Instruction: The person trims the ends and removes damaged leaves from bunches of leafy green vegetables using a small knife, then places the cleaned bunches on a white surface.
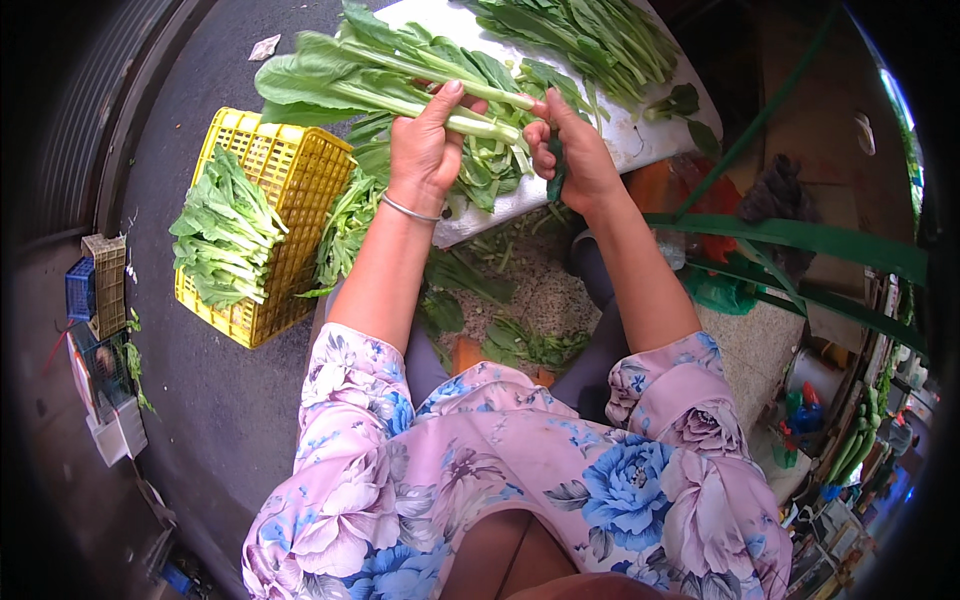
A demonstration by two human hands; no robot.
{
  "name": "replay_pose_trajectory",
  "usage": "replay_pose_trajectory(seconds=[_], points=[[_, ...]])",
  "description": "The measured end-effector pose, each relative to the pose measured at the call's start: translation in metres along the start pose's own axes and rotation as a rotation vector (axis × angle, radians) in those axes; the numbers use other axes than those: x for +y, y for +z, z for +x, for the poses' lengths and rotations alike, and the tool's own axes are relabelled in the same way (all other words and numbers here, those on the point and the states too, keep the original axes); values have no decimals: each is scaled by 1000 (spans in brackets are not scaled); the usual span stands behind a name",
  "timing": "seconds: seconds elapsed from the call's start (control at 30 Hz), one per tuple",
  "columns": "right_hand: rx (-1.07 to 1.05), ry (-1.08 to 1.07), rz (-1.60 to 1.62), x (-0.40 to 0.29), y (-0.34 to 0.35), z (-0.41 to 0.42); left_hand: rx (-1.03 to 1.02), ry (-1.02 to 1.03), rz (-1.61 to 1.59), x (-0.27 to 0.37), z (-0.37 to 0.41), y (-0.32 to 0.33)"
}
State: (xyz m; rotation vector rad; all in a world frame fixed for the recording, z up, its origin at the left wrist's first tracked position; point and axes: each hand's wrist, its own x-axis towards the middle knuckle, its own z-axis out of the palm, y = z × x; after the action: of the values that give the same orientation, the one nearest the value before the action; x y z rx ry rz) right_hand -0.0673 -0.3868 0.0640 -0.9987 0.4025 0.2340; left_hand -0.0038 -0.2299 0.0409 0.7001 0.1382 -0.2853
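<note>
My left hand (429,142) grips a few long-stalked leafy greens (480,129), their leaves pointing left and their cut stem ends pointing right. A metal bangle circles that wrist. Close to the stem ends, my right hand (574,154) is closed around a small tool with a dark green handle (555,166); its working end is hidden, so I cannot tell its kind. The thumb is raised beside one stem end. Beneath both hands, loose greens (484,176) lie on a white foam board (637,142).
A larger pile of greens (592,41) covers the board's far side. At left, a yellow plastic crate (281,247) carries a stacked bunch of greens (225,232). Trimmed leaves (532,341) litter the floor between my legs. A green metal frame (787,236) stands at right.
</note>
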Motion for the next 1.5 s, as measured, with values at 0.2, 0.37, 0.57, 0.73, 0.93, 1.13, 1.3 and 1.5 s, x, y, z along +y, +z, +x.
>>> replay_pose_trajectory(seconds=[0.2, 0.37, 0.57, 0.73, 0.93, 1.13, 1.3, 1.5], points=[[-222, 145, 353, 8, -6, 5, -16, -16, 26, -3, -4, 2], [-212, 165, 399, 13, -10, 10, -9, -76, 4, -3, -4, 0], [275, 4, -650, 3, -30, 26, 29, -80, -85, 8, 6, -8], [943, -335, -1156, -28, -116, 53, -58, -195, -112, 11, 4, -10], [947, -455, -1324, -4, -147, 73, -16, -212, -49, 9, 2, -13], [704, -330, -1226, -11, -137, 73, 47, -234, -64, 2, 3, -10], [390, -129, -469, -22, -85, 51, 99, -305, -218, -2, 6, -15], [82, 35, 32, -21, -41, 12, 63, -362, -158, -3, 3, -13]])
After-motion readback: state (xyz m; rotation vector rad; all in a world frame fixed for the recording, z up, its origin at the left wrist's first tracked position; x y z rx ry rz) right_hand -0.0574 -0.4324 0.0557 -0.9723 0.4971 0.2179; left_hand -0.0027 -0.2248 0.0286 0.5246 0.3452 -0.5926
